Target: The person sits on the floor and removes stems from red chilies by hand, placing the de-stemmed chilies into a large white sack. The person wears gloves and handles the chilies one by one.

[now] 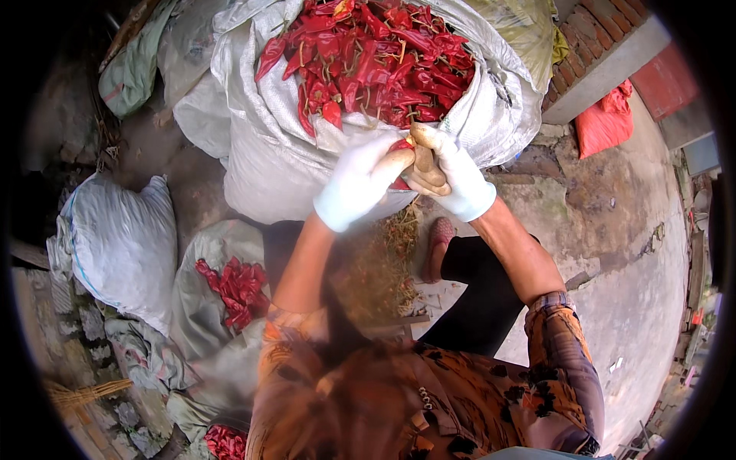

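A large white woven sack (270, 155), its mouth rolled open, is filled with dried red chili peppers (374, 57) with stems. Over its near rim, my left hand (368, 175) in a white glove with soiled fingertips holds a red chili pepper (402, 145), which shows a yellowish spot at its end. My right hand (445, 169), gloved the same way, meets it there, its thumb and fingers pinched at the end of that pepper. More red shows just under the two hands; what it belongs to is hidden.
Left of my legs an open pale sack (198, 310) holds red peppers (237, 293), beside a full white sack (123, 241). Stems and debris (402, 247) lie on the ground between my feet. A red bag (604, 129) stands by a brick pillar (592, 43) at the right.
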`<state>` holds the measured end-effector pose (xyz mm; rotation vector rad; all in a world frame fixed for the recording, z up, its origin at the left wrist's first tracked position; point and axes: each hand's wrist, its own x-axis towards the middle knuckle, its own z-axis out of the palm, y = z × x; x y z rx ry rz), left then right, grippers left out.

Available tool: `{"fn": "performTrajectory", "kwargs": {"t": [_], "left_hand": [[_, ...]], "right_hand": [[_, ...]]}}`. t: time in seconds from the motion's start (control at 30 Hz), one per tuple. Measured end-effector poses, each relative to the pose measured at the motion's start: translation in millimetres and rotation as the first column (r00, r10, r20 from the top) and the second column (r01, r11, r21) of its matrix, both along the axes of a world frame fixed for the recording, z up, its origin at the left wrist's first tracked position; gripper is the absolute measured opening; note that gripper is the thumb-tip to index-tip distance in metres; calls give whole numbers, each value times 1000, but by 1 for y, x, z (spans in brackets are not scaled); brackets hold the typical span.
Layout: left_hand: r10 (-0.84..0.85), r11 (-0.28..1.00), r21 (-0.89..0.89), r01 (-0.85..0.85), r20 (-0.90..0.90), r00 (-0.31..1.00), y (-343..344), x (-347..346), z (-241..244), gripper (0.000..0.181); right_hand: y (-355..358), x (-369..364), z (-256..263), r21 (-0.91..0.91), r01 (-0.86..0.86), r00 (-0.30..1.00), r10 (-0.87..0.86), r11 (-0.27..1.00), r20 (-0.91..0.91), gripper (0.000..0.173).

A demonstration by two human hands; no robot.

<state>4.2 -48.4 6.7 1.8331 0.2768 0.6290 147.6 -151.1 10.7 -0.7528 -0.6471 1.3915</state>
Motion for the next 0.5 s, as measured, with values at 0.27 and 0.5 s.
{"fn": "performTrajectory", "kwargs": {"t": [0.27, 0.5], "left_hand": [[41, 999, -1, -42, -107, 993, 3, -5, -1, 24], [218, 805, -581, -120, 101, 971, 25, -22, 10, 18]], "right_hand": [[-2, -5, 16, -50, 294, 783, -211, 954, 585, 31], [-13, 9, 31, -372, -316, 420, 481, 873, 770, 33]]}}
